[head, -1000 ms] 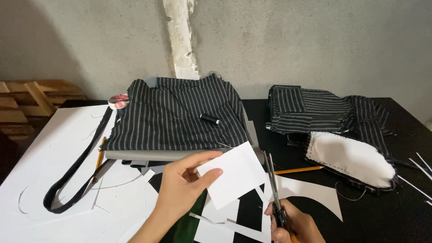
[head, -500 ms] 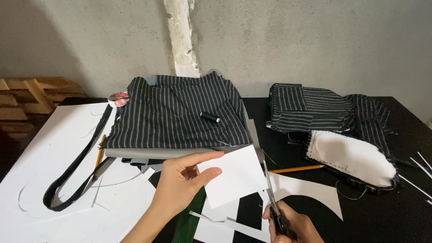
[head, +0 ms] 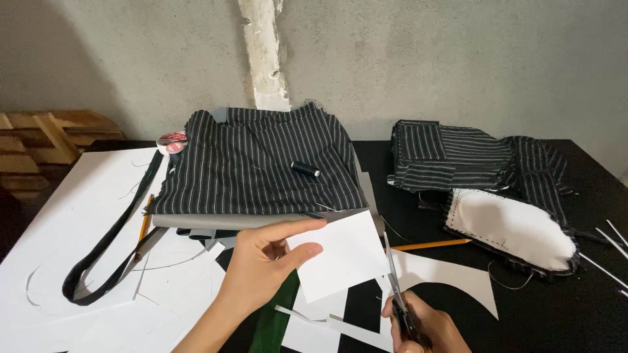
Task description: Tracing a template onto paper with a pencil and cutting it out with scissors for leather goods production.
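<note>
Step in hand: cutting along the right edge of a white paper piece (head: 340, 258), seemingly partway up that edge.
Left hand (head: 261, 268): pinching the paper piece, thumb on its face and forefinger along its top edge, holding it raised and tilted just above the table (head: 575, 314).
Right hand (head: 422, 327): gripping the handles of the scissors (head: 397, 294) at the bottom of the view, fingers wrapped through the loops; partly cropped by the frame edge.
Scissors: pointing up and away, blades running beside the right edge of the paper piece; hard to tell how far apart the blades are standing, probably nearly closed.
Paper piece: sitting between the two hands, over scattered white offcuts (head: 327, 327) and a green strip (head: 271, 323).
Around: striped dark fabric (head: 255, 170) folded behind the hands with a black thread spool (head: 305, 169) lying on it; a pencil (head: 432, 245) lying just right of the blades; a curved white pattern piece (head: 451, 274) beside it; more striped fabric (head: 458, 157) and a white-lined padded piece (head: 510, 229) further right; a large white sheet (head: 72, 222) and a dark strap (head: 111, 248) on the left.
Next move calling for: keeping the paper taut and steady, opening the blades and feeding the edge in straight, minding the left thumb near the cut line.
</note>
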